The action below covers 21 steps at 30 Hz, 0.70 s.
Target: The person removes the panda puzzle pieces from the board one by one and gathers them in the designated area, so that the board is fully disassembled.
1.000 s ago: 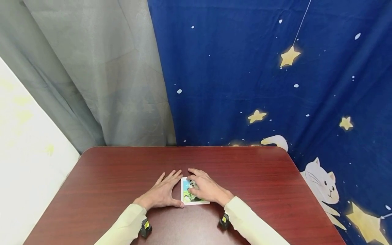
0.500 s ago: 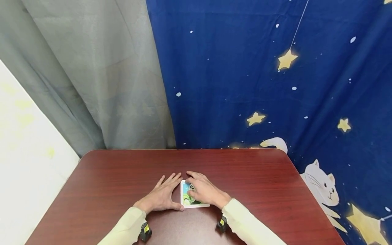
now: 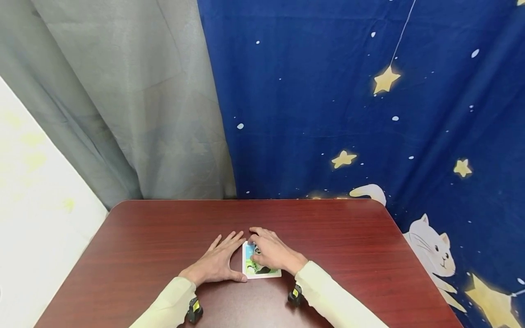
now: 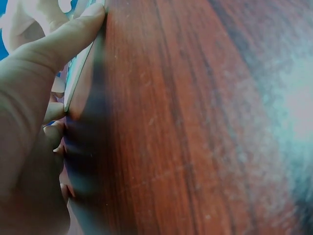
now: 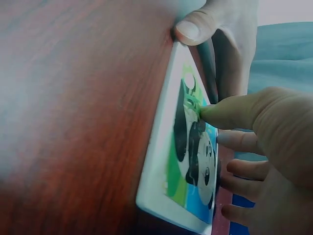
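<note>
A small panda picture board (image 5: 154, 174) with a raised white rim lies flat on the table, also visible in the head view (image 3: 262, 275). Black-and-white panda shapes (image 5: 206, 166) and a green leafy shape (image 5: 191, 102) show within its blue and green picture. My left hand (image 3: 215, 263) rests spread at the board's left side, its thumb touching the near-left corner. Over the board reaches my right hand (image 3: 275, 253), with the thumb on the green shape and the fingers along the far side. Whether it pinches anything is hidden.
The dark red wooden table (image 3: 164, 223) extends around both hands. Behind it hang a grey curtain (image 3: 176, 114) and a blue curtain (image 3: 295, 114) with stars and a cat. Black wrist cameras (image 3: 194, 310) sit beneath the cream sleeves (image 3: 168, 303).
My right hand has shifted slightly left over the board and covers more of the panda picture. My left hand stays at the corner. The head view has tilted up a little.
</note>
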Tool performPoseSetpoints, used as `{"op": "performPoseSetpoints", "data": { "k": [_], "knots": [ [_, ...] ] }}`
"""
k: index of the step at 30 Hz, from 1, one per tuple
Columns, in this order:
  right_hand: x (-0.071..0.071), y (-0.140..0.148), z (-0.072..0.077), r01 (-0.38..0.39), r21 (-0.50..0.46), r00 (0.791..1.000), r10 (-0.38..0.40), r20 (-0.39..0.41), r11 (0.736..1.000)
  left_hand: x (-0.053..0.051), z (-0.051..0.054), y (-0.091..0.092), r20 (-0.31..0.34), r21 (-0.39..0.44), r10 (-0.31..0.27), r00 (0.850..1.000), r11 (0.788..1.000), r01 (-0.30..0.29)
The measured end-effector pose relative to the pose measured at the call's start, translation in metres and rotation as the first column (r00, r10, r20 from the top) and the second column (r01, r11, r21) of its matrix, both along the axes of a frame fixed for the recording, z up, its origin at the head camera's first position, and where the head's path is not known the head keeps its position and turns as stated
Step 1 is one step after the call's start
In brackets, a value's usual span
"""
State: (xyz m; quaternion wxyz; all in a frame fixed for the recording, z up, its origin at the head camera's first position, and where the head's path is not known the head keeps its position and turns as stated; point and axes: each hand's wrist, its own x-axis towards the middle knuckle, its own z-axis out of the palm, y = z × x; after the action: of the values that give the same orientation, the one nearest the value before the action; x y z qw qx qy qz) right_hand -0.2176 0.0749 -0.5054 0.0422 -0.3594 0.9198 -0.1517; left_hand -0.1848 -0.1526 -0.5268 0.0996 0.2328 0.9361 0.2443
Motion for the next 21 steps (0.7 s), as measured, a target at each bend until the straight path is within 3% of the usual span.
{"op": "performPoseSetpoints", "data": {
  "k": [5,12,21],
  "knots": [
    [-0.004,-0.0017,0.0012,0.0,-0.002,1.0,0.0,-0.005,1.0,-0.0015,-0.0006,-0.0016,-0.001,-0.006,-0.008,1.0,1.0,0.008],
    [-0.0067,-0.0017,0.0036,-0.01,0.018,0.995,0.012,-0.096,1.0,-0.0015,0.0009,-0.0009,0.002,0.006,-0.006,1.0,1.0,0.006],
    [-0.0084,0.0009,0.0013,-0.022,0.007,0.997,0.023,-0.068,1.0,-0.0019,-0.0005,-0.0005,-0.006,0.002,-0.008,1.0,1.0,0.008]
  ]
}}
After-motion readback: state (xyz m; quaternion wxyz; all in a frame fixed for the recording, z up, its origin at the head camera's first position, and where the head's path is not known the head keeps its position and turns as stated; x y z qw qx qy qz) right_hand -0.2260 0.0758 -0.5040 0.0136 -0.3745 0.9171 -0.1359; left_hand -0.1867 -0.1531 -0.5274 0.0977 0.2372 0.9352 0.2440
